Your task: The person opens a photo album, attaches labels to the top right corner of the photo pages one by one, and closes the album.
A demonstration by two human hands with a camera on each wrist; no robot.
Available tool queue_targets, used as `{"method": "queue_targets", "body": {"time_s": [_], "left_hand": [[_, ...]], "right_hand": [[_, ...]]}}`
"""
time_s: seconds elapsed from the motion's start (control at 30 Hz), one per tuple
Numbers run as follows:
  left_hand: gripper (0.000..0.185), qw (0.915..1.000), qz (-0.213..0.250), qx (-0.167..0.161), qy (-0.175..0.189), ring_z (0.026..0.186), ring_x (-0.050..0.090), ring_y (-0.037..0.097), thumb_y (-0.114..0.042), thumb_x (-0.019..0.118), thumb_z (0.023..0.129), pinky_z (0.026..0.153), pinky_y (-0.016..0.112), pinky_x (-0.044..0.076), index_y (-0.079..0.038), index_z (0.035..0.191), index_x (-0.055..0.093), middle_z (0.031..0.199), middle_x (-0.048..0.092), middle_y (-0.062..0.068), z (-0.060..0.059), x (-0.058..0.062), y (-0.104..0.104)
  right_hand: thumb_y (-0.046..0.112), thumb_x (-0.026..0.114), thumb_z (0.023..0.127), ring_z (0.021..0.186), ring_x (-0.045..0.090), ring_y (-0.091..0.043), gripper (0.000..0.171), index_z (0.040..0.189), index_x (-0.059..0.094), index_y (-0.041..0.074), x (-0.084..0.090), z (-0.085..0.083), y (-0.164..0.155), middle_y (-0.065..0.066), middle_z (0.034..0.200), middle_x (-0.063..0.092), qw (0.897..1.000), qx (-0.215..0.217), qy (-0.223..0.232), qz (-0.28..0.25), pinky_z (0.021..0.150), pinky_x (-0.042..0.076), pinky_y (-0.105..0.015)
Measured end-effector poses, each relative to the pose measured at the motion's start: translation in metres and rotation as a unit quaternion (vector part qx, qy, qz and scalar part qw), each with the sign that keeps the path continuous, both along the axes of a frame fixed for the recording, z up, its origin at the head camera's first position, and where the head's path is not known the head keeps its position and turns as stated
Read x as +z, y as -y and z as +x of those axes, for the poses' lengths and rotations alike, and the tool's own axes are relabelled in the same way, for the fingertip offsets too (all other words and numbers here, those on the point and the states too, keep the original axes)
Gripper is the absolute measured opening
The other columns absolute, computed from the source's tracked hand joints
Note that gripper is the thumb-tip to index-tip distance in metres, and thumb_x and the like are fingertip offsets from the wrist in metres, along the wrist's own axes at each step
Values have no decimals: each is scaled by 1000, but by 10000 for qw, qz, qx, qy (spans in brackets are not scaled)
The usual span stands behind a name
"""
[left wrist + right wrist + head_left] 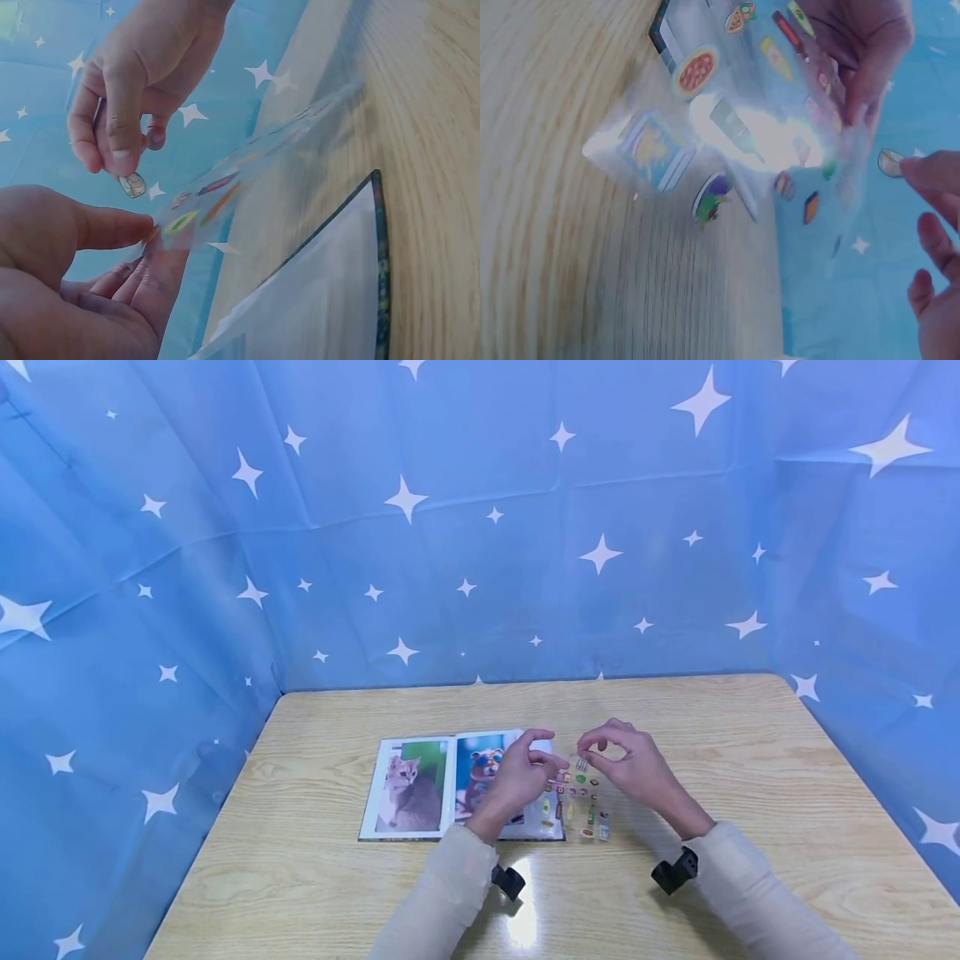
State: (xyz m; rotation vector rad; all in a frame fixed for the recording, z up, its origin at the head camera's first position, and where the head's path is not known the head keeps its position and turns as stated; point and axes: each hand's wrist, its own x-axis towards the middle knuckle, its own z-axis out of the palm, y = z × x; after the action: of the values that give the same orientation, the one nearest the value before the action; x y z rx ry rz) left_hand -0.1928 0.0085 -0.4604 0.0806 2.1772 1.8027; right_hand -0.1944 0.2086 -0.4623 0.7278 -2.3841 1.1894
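Observation:
A clear sticker sheet [580, 810] dotted with small food pictures hangs between my hands, over the right edge of an open photo album [448, 793]. My left hand [519, 781] pinches the sheet's edge between thumb and fingers, as the left wrist view shows. Between the thumb and index finger of my right hand [633, 766] is a small pale sticker [133, 184], held just off the sheet. The same sticker appears at the right fingertips in the right wrist view. Part of the sheet is washed out by glare there.
The album shows a cat picture [408, 793] on its left page and a bear in sunglasses [480, 772] on its right, partly behind my left arm. Beneath lies a wooden table [315, 893]. A blue star-patterned cloth [480, 527] hangs behind it.

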Motion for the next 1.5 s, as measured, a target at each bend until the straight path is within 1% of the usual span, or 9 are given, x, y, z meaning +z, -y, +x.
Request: {"method": "queue_targets", "body": {"time_s": [0.13,0.3,0.47,0.63,0.87,1.07,1.23,1.4,1.5], "left_hand": [[46,9998,-151,106,33,75,68,15,-4,62,94,68,29,51,-19,136,54,90,74,-2,-1,-4,-4],[47,9996,-209,160,36,77,68,15,-5,62,94,69,29,52,-16,138,52,93,74,-1,-2,-10,-9],[49,9997,-205,159,-31,80,68,12,-4,65,92,68,28,51,-15,138,52,95,74,-1,-3,-15,-13],[55,9999,-78,38,63,83,69,13,-3,67,89,71,29,53,-14,140,50,99,73,1,-1,-17,-17],[65,9988,-304,-358,126,94,68,13,-10,68,90,86,36,53,-14,150,41,110,72,2,1,-17,-20],[68,9982,-149,-493,316,95,67,15,-12,67,91,94,43,51,-16,152,37,115,68,3,1,-19,-21],[69,9974,-165,-607,339,107,64,19,-15,65,94,98,45,49,-17,155,32,126,63,6,1,-19,-22],[67,9960,-657,-578,205,116,60,23,-24,64,96,98,47,49,-22,155,33,132,60,8,2,-15,-20],[67,9937,-930,-603,165,123,57,27,-29,64,96,102,50,46,-25,155,33,138,57,9,3,-12,-18]], "right_hand": [[3,77,84,78,54,-10,19,93,74,20,0,0,-4,9,89,69,9988,-138,470,-75,72,43,-36],[7,73,89,77,56,-8,17,94,72,23,-3,-2,-9,6,91,70,9962,-225,823,-187,73,44,-35],[2,71,89,72,56,-10,17,94,72,18,-5,-3,-12,1,91,71,9949,-265,934,-265,70,43,-28],[-1,70,89,72,51,-11,14,94,72,13,-5,-2,-13,-4,85,70,9947,-421,902,-242,64,42,-29],[-9,66,88,68,49,-19,10,94,70,0,16,11,-5,-14,76,64,9942,-485,941,-208,58,41,-29],[-9,66,89,66,49,-20,9,93,69,-2,30,19,-2,-16,74,62,9944,-422,953,-192,57,41,-29],[-7,66,90,64,48,-20,10,94,69,1,19,14,-7,-13,75,62,9935,-477,1016,-211,54,39,-26],[-1,67,92,64,49,-17,7,96,70,4,-7,-1,-19,-13,78,65,9915,-503,1172,-269,53,40,-25],[2,68,92,64,50,-15,6,96,71,6,-11,-3,-22,-13,80,66,9902,-470,1273,-321,53,41,-25]]}}
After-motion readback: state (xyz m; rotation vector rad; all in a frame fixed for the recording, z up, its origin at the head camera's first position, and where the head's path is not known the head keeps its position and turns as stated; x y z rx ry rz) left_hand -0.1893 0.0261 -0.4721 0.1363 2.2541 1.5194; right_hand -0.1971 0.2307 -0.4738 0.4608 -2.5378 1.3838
